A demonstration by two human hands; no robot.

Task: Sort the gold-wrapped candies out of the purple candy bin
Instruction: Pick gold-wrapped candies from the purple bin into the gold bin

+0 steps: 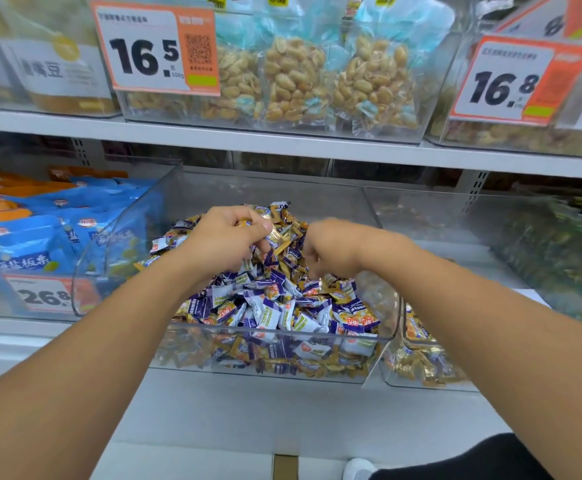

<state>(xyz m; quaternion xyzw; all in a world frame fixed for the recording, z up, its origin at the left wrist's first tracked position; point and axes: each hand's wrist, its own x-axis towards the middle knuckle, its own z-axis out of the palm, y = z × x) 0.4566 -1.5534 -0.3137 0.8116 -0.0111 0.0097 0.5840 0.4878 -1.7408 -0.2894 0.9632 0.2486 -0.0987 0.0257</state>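
Both hands are down in the clear purple candy bin [317,336], working the far half of the heap. The left hand [228,239] is curled, thumb and fingers pinching a few gold-wrapped candies [277,236] that stick out to its right, long axis slanting down-right toward the other hand. The right hand [331,249] is blurred, fingers curled down into the pile; whether it grips anything I cannot tell. The gold pieces lie mostly at the back of the mound, just beyond and between the two hands, while the purple-and-white candies [272,311] fill the near front. The neighbouring bin [421,368] holding gold wrappers sits to the right, so the right hand is the nearer one for dropping off; the left hand's catch would have to cross over the right arm or be passed across. Loose wrappers could slip from that pinch.
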